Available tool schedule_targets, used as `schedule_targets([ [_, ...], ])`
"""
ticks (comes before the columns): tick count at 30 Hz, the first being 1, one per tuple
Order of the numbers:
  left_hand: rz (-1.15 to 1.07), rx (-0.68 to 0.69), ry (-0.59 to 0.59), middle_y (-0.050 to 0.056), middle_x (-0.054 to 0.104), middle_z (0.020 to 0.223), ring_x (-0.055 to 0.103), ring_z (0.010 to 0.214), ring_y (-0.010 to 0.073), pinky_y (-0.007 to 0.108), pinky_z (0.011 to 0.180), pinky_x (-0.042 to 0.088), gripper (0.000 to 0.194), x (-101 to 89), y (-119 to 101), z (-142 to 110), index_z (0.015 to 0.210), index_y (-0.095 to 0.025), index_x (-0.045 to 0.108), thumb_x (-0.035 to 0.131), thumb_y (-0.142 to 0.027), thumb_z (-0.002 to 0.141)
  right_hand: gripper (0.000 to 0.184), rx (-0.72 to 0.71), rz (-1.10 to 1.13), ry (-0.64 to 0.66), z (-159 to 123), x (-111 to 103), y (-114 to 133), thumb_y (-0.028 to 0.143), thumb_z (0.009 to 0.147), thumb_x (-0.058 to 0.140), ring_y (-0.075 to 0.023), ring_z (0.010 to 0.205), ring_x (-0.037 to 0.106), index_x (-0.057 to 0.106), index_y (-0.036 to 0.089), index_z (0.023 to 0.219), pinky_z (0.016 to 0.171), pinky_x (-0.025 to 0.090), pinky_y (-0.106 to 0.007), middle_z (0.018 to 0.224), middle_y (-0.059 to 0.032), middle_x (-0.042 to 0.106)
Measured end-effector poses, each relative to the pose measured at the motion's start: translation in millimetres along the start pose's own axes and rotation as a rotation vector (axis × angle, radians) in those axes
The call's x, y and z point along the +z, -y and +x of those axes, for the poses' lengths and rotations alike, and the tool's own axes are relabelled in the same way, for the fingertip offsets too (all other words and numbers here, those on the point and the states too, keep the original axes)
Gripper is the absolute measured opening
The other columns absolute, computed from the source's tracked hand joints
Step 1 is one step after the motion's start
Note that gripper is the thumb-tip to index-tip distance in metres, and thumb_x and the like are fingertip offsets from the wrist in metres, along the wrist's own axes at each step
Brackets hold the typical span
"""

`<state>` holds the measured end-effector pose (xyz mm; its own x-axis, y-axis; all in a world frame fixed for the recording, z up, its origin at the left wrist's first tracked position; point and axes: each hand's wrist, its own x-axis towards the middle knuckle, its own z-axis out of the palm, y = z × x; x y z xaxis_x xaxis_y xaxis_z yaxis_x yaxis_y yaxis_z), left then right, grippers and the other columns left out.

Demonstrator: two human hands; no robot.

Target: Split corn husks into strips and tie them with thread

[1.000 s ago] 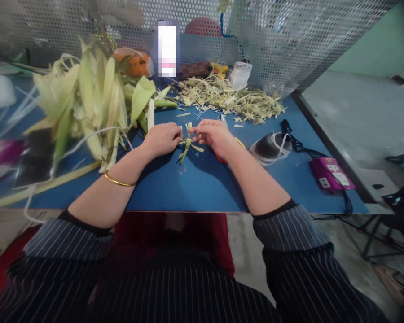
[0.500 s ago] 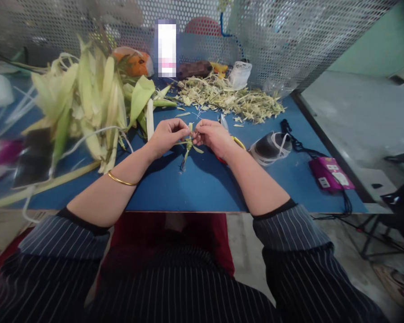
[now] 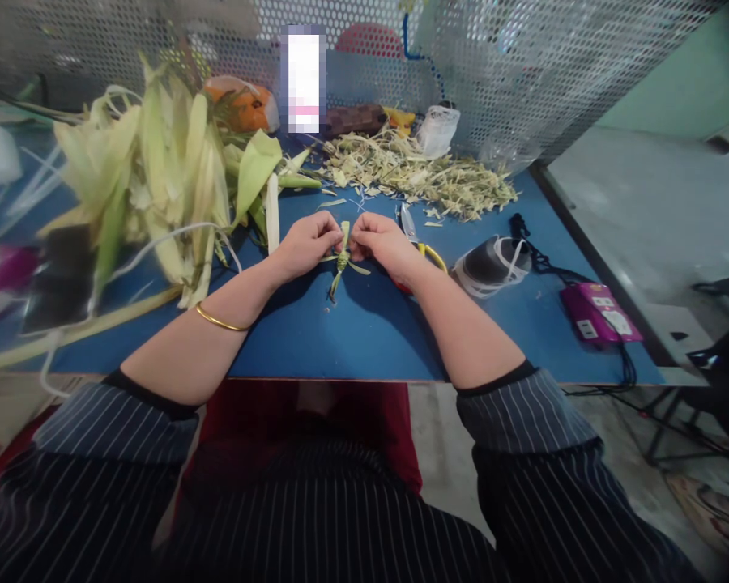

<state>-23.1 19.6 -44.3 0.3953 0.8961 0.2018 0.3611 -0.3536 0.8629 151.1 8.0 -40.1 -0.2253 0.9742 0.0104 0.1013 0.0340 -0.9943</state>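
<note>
Now my left hand [image 3: 309, 243] and right hand [image 3: 389, 244], fingers pinched narrow, meet around the small woven husk piece [image 3: 343, 260] above the bench [image 3: 292, 340]; whether either grips it, I can't tell. Best pull strips evenly, gently, keeping the knot centred.

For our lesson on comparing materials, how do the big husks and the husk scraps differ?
The big husks are long, broad leaves; the husk scraps are short, narrow bits. The big husks form a tall heap, while the husk scraps lie in a low spread. Both are pale yellow-green and rest on the blue table.
</note>
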Motion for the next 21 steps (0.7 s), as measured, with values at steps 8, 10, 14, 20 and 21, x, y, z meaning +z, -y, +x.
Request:
schedule_targets([
  [8, 0.007, -0.044, 0.021, -0.001, 0.064, 0.067, 0.05, 0.058, 0.0093, 0.023, 0.057, 0.037, 0.013, -1.0, 1, 0, 0.072, -0.016, 0.058, 0.058, -0.02, 0.085, 0.026, -0.022, -0.117, 0.019, 1, 1, -1, -0.002, 0.084, 0.05, -0.007, 0.051, 0.056, 0.05, 0.019, 0.067, 0.054, 0.044, -0.02, 0.059, 0.0049, 0.06],
  [10, -0.079, -0.128, 0.015, 0.0, 0.065, 0.067, 0.049, 0.054, 0.0078, 0.022, 0.053, 0.036, 0.013, -0.9, -2, -2, 0.072, -0.015, 0.058, 0.06, -0.021, 0.084, 0.023, 0.029, -0.101, 0.017, 1, -1, 0, 0.001, 0.084, 0.052, -0.0075, 0.055, 0.059, 0.053, 0.018, 0.069, 0.056, 0.045, -0.02, 0.063, 0.0029, 0.065],
  [14, -0.221, -0.302, -0.013, 0.002, 0.064, 0.063, 0.046, 0.047, 0.0058, 0.02, 0.045, 0.032, 0.013, -0.3, -10, -6, 0.072, -0.014, 0.063, 0.068, -0.023, 0.08, 0.02, 0.094, -0.141, 0.02, -2, -8, 9, 0.004, 0.084, 0.057, -0.0074, 0.057, 0.058, 0.059, 0.016, 0.068, 0.056, 0.041, -0.019, 0.058, 0.0017, 0.063],
  [20, -0.176, -0.341, 0.013, 0.001, 0.06, 0.056, 0.046, 0.044, 0.0062, 0.02, 0.042, 0.033, 0.012, 2.1, -14, -9, 0.064, -0.013, 0.065, 0.067, -0.019, 0.074, 0.018, 0.089, -0.132, 0.156, -10, -9, 20, 0.008, 0.085, 0.057, -0.0082, 0.051, 0.053, 0.059, 0.017, 0.07, 0.054, 0.04, -0.023, 0.056, 0.0038, 0.057],
  [21, -0.147, -0.326, 0.017, 0.0, 0.057, 0.052, 0.044, 0.043, 0.0061, 0.02, 0.042, 0.032, 0.013, 2.5, -13, -9, 0.061, -0.013, 0.064, 0.065, -0.018, 0.073, 0.017, 0.064, -0.147, 0.166, -11, -8, 19, 0.009, 0.086, 0.057, -0.0086, 0.05, 0.051, 0.058, 0.017, 0.07, 0.054, 0.039, -0.024, 0.055, 0.0042, 0.055],
])
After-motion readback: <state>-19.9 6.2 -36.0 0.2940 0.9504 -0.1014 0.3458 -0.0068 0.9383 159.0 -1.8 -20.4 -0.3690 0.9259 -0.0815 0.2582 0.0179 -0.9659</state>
